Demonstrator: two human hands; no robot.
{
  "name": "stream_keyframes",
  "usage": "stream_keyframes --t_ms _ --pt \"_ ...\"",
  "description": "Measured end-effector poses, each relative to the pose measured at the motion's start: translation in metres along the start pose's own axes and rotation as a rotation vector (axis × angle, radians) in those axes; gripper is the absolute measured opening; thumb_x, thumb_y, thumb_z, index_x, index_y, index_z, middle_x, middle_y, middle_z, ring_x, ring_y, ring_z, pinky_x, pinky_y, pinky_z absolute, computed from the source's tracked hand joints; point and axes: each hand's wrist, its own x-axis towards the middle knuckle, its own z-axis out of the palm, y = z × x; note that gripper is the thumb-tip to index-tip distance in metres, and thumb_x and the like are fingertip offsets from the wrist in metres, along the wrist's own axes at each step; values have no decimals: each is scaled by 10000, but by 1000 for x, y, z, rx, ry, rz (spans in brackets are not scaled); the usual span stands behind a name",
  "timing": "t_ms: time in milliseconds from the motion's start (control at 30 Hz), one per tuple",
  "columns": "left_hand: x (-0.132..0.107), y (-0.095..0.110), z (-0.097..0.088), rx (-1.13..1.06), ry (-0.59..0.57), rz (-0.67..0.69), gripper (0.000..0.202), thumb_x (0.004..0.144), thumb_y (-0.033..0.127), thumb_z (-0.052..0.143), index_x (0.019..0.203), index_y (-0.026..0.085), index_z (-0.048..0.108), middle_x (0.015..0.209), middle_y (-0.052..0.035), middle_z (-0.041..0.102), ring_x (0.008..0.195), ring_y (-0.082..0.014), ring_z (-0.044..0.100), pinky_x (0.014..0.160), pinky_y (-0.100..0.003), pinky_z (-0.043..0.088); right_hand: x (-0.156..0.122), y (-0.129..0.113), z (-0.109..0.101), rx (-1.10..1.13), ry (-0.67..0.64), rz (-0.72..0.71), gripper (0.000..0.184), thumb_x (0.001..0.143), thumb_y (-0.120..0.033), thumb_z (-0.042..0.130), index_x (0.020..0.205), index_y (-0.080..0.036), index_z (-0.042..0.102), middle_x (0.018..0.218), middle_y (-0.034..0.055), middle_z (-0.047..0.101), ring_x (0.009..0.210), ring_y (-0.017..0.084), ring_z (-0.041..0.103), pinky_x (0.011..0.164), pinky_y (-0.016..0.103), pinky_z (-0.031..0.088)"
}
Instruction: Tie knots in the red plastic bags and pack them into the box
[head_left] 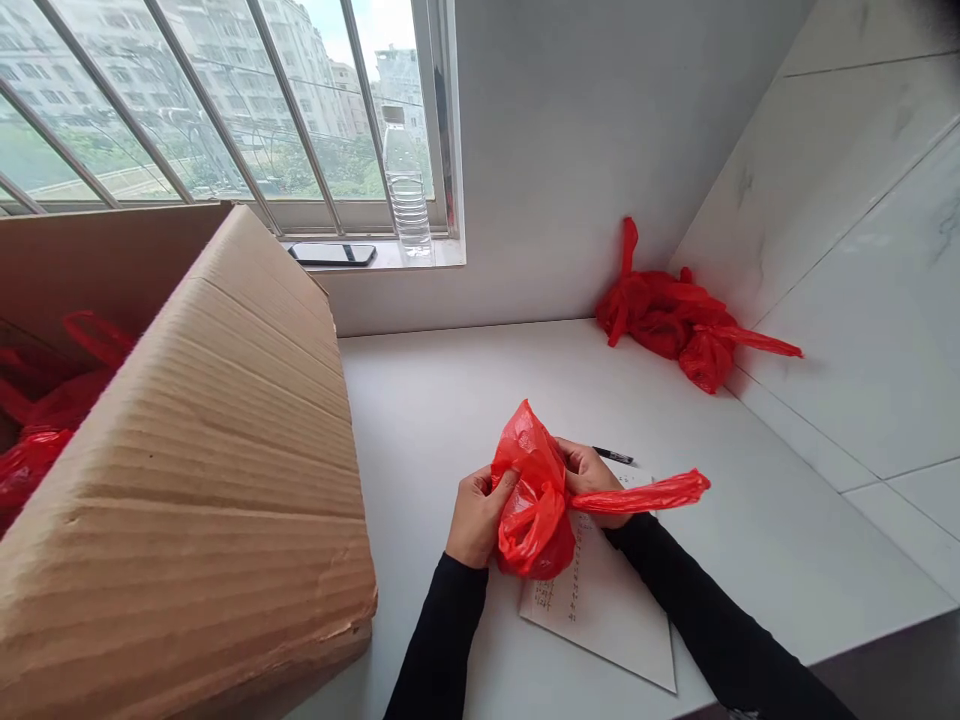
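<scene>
Between my two hands is a crumpled red plastic bag (534, 530), held above the white table. My left hand (480, 510) grips its left side, thumb pressed on the plastic. On the other side my right hand (592, 475) has its fingers closed on the bag, partly hidden behind it. A twisted handle of the bag sticks out to the right across my right wrist. Whatever the bag contains, if anything, cannot be made out. Under my hands lies a notebook (622, 630) with handwriting, and a black pen (615, 456) rests just past my right hand.
A large open cardboard box (247, 450) with red bags (52, 420) inside stands at the left. More red plastic bags (667, 310) lie in the back right corner by the tiled wall. On the windowsill are a phone (334, 254) and a clear water bottle (409, 195).
</scene>
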Motion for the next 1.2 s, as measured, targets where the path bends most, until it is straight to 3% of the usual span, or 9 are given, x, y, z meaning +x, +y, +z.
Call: stream_keyframes --t_ms 200,367,567,867,1033,1200 --pt "-4 -2 4 -93 -156 -36 370 724 454 788 926 149 727 876 -68 712 705 -165 600 667 -274 482 0 5 -3 82 89 11 477 789 -617 691 1054 -222 680 845 51 704 664 188 620 606 298 507" --pt "-3 -4 1 -114 -128 -9 369 686 410 828 925 144 737 808 -56 711 702 -175 610 666 -275 478 -2 -1 -1 108 71 43 473 843 -584 650 1170 -243 636 952 67 713 755 213 658 658 311 524" --pt "-4 -2 2 -105 -101 -6 397 755 478 764 911 116 712 717 -53 689 613 -161 589 593 -277 460 -7 -7 1 89 -149 91 441 784 -463 777 1133 -227 644 1063 53 695 861 206 650 737 291 507" --pt "-11 -1 5 -116 -49 13 450 590 270 870 846 223 503 561 85 575 484 -93 485 484 -204 392 -6 -5 0 -4 -69 160 331 746 -431 809 916 -182 672 819 17 668 678 164 576 625 271 459" --pt "-10 -3 2 -82 -89 27 389 645 286 819 818 222 476 549 71 566 475 -108 489 493 -230 405 -10 -4 2 40 -111 229 334 757 -457 782 911 -185 663 764 9 646 602 147 543 559 266 445" --pt "-5 -3 2 -16 -119 65 303 612 171 809 766 201 550 723 16 668 627 -138 558 608 -254 451 -7 0 2 52 -7 136 300 691 -376 834 789 -174 635 699 -9 608 580 126 493 552 252 422"
